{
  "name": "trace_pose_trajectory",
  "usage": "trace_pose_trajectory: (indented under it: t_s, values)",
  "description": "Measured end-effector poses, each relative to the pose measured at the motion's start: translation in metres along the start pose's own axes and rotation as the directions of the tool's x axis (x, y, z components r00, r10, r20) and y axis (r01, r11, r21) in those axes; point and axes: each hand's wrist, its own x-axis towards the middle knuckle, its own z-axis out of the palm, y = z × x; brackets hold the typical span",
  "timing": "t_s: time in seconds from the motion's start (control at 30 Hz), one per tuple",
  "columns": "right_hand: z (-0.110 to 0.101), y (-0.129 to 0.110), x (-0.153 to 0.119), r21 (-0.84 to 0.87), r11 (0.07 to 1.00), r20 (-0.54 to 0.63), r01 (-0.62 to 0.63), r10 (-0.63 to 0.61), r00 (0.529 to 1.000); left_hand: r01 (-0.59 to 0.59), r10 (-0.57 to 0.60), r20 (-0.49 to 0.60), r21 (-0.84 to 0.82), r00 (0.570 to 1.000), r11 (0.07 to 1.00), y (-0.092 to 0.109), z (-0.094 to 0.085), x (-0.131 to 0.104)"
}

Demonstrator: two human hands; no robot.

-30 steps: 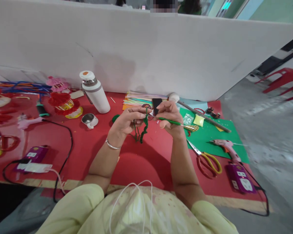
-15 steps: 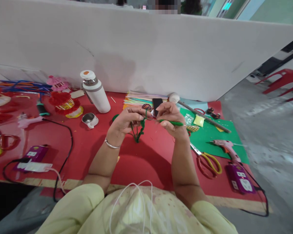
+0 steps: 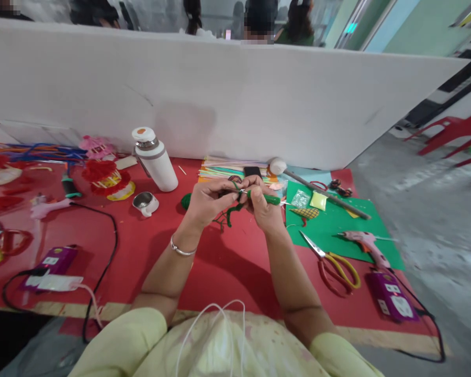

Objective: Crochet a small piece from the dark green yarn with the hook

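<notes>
My left hand (image 3: 206, 204) is closed in a pinch on a strip of green yarn crochet (image 3: 232, 213), whose lower part dangles below the fingers. In my right hand (image 3: 266, 213) lies a crochet hook (image 3: 272, 199) with a green handle, its metal shaft pointing left into the yarn. The two hands nearly meet over the red table, with the fingertips close together; the hook's very tip cannot be made out. Just left of my left hand sits a ball of green yarn (image 3: 186, 201), partly covered by it.
A white thermos (image 3: 157, 162) and its cup (image 3: 145, 203) stand to the left. On the right lie scissors (image 3: 333, 267), a pink glue gun (image 3: 367, 243) and a purple power box (image 3: 392, 296). A dark phone (image 3: 253, 172) lies behind the hands. A white partition (image 3: 235, 99) rises at the back.
My right hand has moved left and brought the hook against the yarn at my left hand. The crochet strip hangs differently, and the view has tilted up slightly.
</notes>
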Motion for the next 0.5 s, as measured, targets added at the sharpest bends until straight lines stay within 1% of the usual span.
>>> trace_pose_trajectory:
  t_s: [0.07,0.1,0.27,0.3,0.37,0.43,0.47,0.5]
  values:
    - [-0.003,-0.006,0.0,-0.013,1.0,0.008,-0.001,0.001,1.0,0.027,-0.025,0.074,-0.037,0.997,0.999,-0.001,-0.001,0.001]
    - [-0.004,-0.008,0.001,-0.016,1.0,0.014,-0.006,0.006,1.0,0.034,-0.03,0.084,-0.043,0.996,0.999,-0.003,-0.001,0.001]
    - [-0.01,-0.016,0.0,0.019,1.0,0.091,0.0,-0.002,0.996,-0.002,0.001,-0.029,-0.024,1.0,1.0,-0.003,0.011,-0.002]
    - [-0.011,-0.017,0.0,0.043,0.999,0.105,-0.025,0.02,0.994,-0.018,0.018,-0.042,-0.008,0.999,1.0,-0.001,0.014,-0.003]
    - [-0.011,-0.017,-0.002,0.103,0.987,0.131,-0.124,0.11,0.985,-0.051,0.052,-0.068,0.024,0.996,0.998,0.006,0.02,-0.005]
    - [-0.009,-0.019,-0.004,0.141,0.967,0.182,-0.214,0.188,0.965,-0.031,0.03,-0.096,-0.003,0.995,1.0,0.016,0.023,-0.005]
    - [-0.008,-0.019,-0.005,0.146,0.963,0.208,-0.227,0.195,0.959,0.001,-0.006,-0.11,-0.051,0.994,0.999,0.021,0.024,-0.005]
    - [-0.008,-0.02,-0.006,0.142,0.966,0.219,-0.214,0.181,0.959,0.025,-0.041,-0.143,-0.113,0.989,0.993,0.028,0.023,-0.005]
